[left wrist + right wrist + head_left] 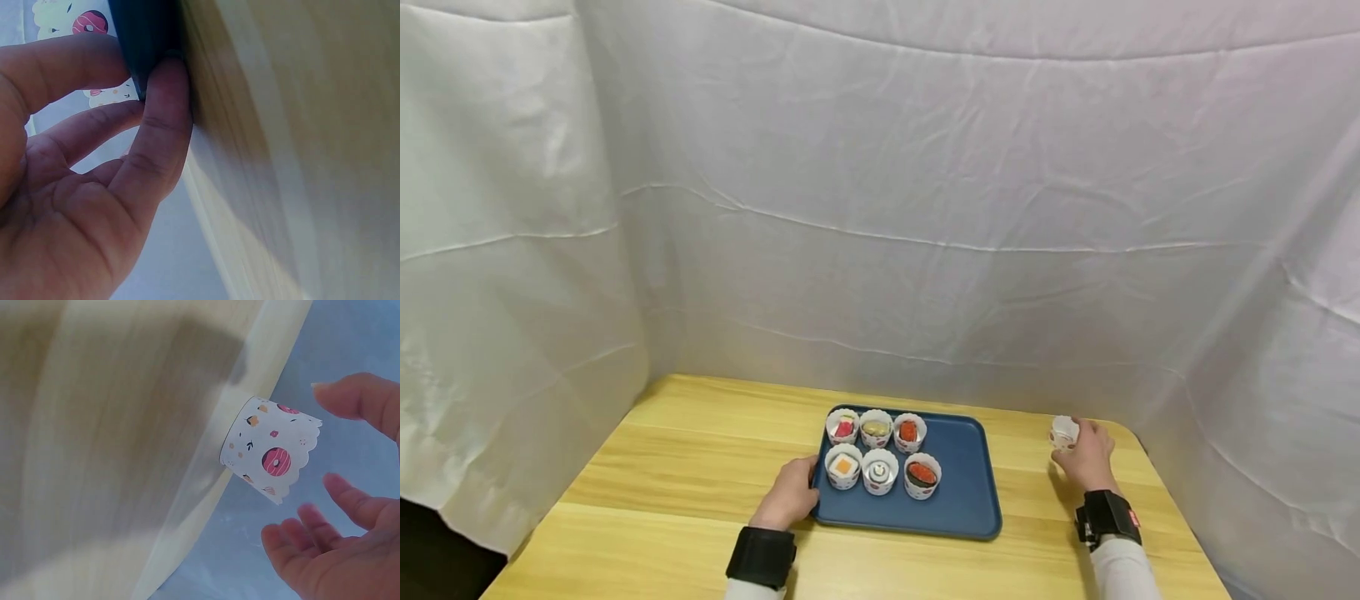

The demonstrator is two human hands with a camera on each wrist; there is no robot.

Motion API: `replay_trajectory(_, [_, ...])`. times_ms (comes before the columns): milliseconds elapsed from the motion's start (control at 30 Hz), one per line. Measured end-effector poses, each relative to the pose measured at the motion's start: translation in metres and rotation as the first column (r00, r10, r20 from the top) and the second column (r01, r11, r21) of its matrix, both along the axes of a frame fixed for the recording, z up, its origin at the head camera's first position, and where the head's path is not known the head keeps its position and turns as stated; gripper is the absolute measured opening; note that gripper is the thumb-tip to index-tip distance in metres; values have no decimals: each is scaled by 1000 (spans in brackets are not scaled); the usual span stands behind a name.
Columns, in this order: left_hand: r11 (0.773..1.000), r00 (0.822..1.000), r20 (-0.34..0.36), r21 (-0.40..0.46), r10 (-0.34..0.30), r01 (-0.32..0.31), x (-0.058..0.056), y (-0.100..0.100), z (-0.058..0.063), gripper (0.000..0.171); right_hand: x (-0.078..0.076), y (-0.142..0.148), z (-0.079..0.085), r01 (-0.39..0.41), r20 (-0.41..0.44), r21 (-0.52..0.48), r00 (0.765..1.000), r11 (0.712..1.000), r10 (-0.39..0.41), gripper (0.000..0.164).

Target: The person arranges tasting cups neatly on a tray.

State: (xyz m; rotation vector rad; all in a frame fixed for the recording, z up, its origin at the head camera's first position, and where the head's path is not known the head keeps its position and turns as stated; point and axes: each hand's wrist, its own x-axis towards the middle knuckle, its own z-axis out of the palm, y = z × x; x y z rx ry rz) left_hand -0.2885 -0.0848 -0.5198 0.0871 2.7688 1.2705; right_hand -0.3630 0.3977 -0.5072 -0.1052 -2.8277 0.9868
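Observation:
My left hand (790, 495) pinches the left edge of a dark blue tray (966, 475); in the left wrist view its fingers lie on both sides of the rim. Two rows of scalloped paper cups stand on the tray's left and middle, each with a piece of toy-like sushi, such as a red-topped piece (922, 474) and a white one with an orange square (844, 465). At the far right, a white paper cup (270, 447) with a donut print stands upright on the table. My right hand (350, 537) is around it, thumb and fingers spread, apart from the cup.
The wooden table (662, 483) runs up to a pale cloth curtain (880, 208) that hangs behind it and along both sides. The right part of the tray is bare blue. Black bands (762, 557) are strapped round both wrists.

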Motion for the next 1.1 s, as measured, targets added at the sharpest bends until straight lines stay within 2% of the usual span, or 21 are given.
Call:
replay_trajectory(233, [1000, 1000, -5, -15, -7, 7, 0, 0, -3, 50, -15, 7, -2, -22, 8, 53, 1000, 998, 21, 86])
replay_trajectory(400, [1000, 1000, -10, -10, -15, 15, 0, 0, -2, 50, -20, 8, -4, -46, 31, 70, 999, 996, 44, 87])
replay_trajectory(633, [1000, 1000, -1, -12, -16, 16, -3, -1, -3, 51, -25, 8, -11, -57, 33, 75, 998, 996, 54, 77])
replay_trajectory(933, [1000, 1000, 3, 0, -13, 13, -3, -2, -1, 52, -27, 6, -16, -12, 21, 20, 1000, 1000, 12, 67])
replay_trajectory(1100, [1000, 1000, -3, -7, -20, 20, -3, -2, -4, 51, -28, 2, -18, 8, 50, -23, 999, 1000, -7, 82])
